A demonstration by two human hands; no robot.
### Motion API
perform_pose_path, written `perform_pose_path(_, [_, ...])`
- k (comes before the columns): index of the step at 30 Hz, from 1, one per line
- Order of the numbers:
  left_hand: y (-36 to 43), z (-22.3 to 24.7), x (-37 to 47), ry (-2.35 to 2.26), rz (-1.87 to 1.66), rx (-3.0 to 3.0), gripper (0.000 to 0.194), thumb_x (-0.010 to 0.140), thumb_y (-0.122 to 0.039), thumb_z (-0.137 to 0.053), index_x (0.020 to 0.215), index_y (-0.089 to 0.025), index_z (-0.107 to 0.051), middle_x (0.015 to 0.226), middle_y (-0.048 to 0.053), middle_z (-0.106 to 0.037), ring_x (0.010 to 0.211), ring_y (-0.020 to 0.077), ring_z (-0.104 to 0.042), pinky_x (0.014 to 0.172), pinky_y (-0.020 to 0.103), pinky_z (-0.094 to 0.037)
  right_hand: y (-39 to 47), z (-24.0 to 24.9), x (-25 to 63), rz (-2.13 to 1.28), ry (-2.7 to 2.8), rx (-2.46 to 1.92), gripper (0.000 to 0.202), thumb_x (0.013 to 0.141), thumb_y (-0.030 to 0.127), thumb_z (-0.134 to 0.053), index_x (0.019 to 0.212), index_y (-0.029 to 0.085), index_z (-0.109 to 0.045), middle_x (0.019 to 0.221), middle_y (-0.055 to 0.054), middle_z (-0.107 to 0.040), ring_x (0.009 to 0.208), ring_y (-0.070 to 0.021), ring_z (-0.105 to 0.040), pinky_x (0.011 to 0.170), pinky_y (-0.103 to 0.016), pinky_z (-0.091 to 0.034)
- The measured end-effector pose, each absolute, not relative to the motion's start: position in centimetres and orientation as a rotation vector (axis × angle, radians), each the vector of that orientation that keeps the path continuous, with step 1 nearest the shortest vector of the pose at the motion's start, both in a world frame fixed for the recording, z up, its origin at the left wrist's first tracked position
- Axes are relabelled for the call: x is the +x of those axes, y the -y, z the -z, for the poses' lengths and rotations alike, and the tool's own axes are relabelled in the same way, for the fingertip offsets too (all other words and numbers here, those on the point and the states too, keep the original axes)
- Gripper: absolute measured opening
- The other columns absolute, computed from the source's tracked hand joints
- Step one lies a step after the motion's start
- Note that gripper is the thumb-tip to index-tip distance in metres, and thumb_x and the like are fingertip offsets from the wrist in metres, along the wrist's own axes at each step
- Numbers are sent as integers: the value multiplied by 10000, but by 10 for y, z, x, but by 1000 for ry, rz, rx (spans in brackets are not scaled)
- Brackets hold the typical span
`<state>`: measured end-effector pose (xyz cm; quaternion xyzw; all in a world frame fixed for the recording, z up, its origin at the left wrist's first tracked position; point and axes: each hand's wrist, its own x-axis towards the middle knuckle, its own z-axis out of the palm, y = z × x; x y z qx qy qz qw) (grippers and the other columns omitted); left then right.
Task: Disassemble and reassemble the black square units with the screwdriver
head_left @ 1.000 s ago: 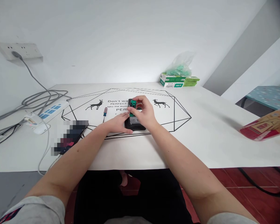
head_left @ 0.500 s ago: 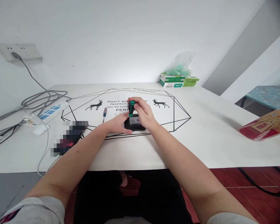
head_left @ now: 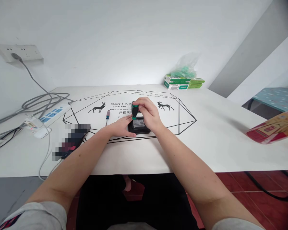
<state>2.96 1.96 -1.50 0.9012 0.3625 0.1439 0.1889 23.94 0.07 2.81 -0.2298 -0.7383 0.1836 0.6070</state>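
Note:
A small black device [head_left: 139, 130] with a grey printed label lies on the table, in front of me. My left hand [head_left: 122, 126] grips its left side, thumb along the near edge and fingers at the far edge. In my right hand [head_left: 150, 112] is a green and black screwdriver [head_left: 134, 112], held nearly upright by the fingers around its handle. Its lower end points down at the device's upper left part; whether the tip touches a screw is too small to tell. A second screwdriver [head_left: 108, 115], with a translucent reddish and blue handle, lies left of the device.
To the left are a power strip [head_left: 53, 115], coiled cables and a partly blurred dark phone [head_left: 75, 140]. Green and white boxes [head_left: 177, 81] under a plastic bag [head_left: 186, 65] stand against the wall. A red and yellow package [head_left: 270, 129] lies at the right.
My right hand has shifted slightly up and right, its fingers turned around the screwdriver's handle. More of the device's label shows. The left hand stays in place.

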Motion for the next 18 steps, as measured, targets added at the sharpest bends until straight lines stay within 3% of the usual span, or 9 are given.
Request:
perform_pose_path(2, [-19, 14, 30, -1016, -339, 2509, 1113, 830, -724, -808, 1716, -194, -392, 1772, 197, -392, 1625, 457, -373, 1312, 568, -376, 1, -28, 238, -498, 1677, -560, 233, 1041, 512, -643, 1078, 302, -737, 1136, -57, -753, 1070, -248, -719, 970, -494, -633])
perform_pose_path(6, [-17, 10, 30, -1038, -282, 2468, 1118, 835, -725, -796, 1726, -211, -360, 1800, 191, -338, 1642, 496, -324, 1304, 615, -370, 2, -24, 233, -682, 1618, -597, 382, 872, 558, -859, 1090, 296, -686, 1168, -43, -786, 1045, -234, -750, 983, -474, -644])
perform_pose_path(13, [-18, 10, 30, -1006, -310, 2473, 1141, 824, -736, -803, 1739, -239, -336, 1781, 176, -371, 1628, 477, -346, 1315, 633, -355, 3, -21, 232, -960, 1626, -463, 431, 1003, 658, -692, 1260, 327, -591, 1386, -83, -748, 1214, -251, -772, 1117, -521, -623])
perform_pose_path(18, [-19, 13, 29, -1005, -347, 2493, 1128, 809, -764, -802, 1718, -240, -388, 1754, 173, -429, 1590, 493, -408, 1285, 645, -395, 0, -22, 237, -750, 1750, -510, 428, 1078, 662, -542, 1329, 333, -648, 1478, -96, -666, 1343, -289, -679, 1163, -565, -584])
